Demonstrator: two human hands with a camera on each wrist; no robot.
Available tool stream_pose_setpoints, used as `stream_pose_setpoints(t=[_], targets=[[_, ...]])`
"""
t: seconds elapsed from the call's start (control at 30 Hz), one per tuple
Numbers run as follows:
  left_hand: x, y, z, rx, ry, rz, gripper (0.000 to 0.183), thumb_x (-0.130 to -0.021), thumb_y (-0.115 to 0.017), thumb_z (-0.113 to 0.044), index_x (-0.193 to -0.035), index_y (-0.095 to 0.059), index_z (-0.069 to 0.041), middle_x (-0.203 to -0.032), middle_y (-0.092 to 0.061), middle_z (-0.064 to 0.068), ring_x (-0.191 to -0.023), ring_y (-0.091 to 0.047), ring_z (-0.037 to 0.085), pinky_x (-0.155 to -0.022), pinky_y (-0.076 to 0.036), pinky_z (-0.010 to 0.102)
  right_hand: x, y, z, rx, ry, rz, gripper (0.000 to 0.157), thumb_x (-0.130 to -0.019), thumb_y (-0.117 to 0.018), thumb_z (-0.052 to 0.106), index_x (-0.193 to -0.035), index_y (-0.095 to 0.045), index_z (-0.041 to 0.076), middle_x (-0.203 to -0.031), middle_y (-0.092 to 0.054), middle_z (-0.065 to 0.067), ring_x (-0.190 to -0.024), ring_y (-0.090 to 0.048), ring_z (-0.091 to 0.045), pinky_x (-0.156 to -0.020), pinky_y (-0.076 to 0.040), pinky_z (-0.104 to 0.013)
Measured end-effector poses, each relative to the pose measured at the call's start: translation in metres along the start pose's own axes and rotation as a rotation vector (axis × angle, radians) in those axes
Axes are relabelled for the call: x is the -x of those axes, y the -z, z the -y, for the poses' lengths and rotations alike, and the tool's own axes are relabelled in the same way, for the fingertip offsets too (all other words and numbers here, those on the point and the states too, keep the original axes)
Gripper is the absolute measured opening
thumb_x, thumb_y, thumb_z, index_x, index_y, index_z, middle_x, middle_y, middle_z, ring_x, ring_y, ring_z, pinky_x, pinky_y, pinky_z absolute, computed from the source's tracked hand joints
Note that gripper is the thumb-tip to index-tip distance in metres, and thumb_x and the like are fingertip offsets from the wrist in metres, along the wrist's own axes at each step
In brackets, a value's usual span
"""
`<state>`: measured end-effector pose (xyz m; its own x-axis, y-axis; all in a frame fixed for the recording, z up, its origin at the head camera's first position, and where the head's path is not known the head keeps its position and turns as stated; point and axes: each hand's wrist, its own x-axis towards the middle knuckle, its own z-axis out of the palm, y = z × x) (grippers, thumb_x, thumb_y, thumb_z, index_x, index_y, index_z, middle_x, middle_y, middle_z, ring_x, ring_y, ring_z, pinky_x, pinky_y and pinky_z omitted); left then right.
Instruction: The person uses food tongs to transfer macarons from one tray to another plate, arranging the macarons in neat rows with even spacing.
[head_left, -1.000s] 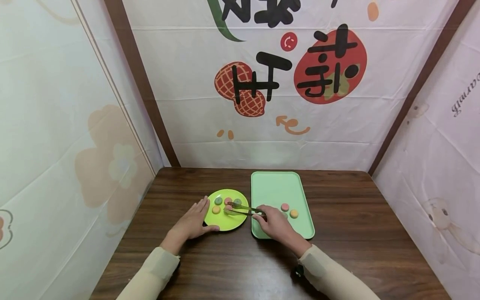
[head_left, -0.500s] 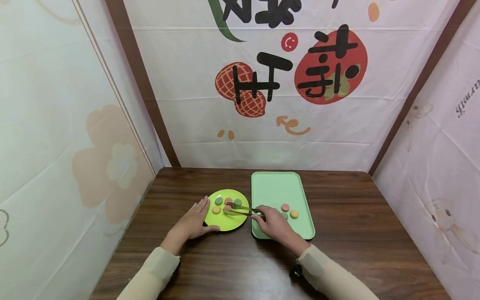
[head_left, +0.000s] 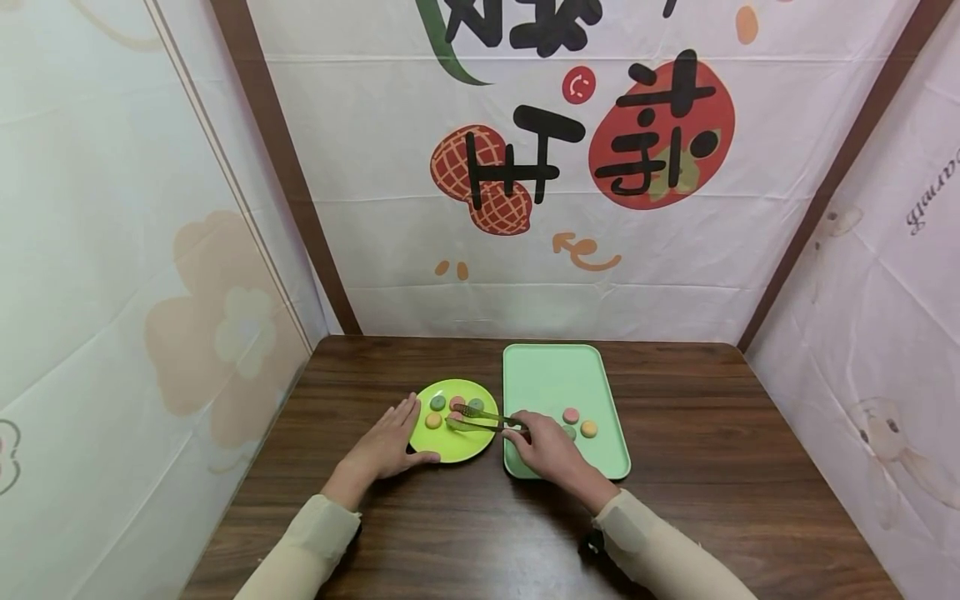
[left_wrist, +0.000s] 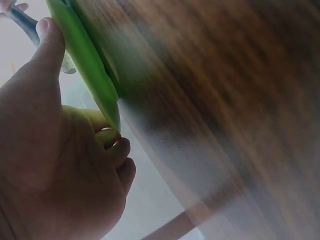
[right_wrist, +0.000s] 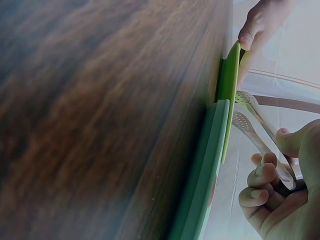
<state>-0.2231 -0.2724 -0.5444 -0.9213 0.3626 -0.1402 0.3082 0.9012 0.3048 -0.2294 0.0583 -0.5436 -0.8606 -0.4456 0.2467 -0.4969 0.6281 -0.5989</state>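
My left hand (head_left: 386, 440) rests at the left rim of a yellow-green round plate (head_left: 457, 452), fingers straight along the edge and thumb spread on the near rim. In my right hand (head_left: 553, 446) is a pair of tongs (head_left: 487, 428), gripped over the tray's left side. The tongs' arms stand apart above the plate, their perforated tips (right_wrist: 242, 120) showing in the right wrist view. A pink macaron (head_left: 455, 416) lies between the tips, partly hidden. Around it on the plate are another pink macaron (head_left: 457, 402), a yellow one (head_left: 433, 421) and two green ones (head_left: 438, 402).
A mint-green rectangular tray (head_left: 555, 367) sits close to the plate's right side. On it lie a pink macaron (head_left: 572, 415), a yellow macaron (head_left: 588, 428) and a green one (head_left: 570, 432) partly behind my right hand. Printed cloth walls border the brown wooden table (head_left: 465, 533).
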Motion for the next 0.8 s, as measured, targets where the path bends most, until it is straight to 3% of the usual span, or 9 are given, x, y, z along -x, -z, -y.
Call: stream_pose_setpoints(t=[0.8], targets=[[0.0008,0.0000,-0.0008,-0.005,0.012,0.013,0.116,-0.097,-0.065,-0.070,-0.168,-0.017,0.008,-0.177,-0.013,0.027,-0.164,-0.018,0.041,-0.134,-0.017,0.053,0.0024,0.0052,0.0028,-0.040,-0.007,0.000,0.033,-0.109,-0.068,0.029,-0.129,-0.073,0.003,-0.105,-0.078,-0.005,-0.087,-0.075,-0.016,-0.069,-0.061,-0.032]])
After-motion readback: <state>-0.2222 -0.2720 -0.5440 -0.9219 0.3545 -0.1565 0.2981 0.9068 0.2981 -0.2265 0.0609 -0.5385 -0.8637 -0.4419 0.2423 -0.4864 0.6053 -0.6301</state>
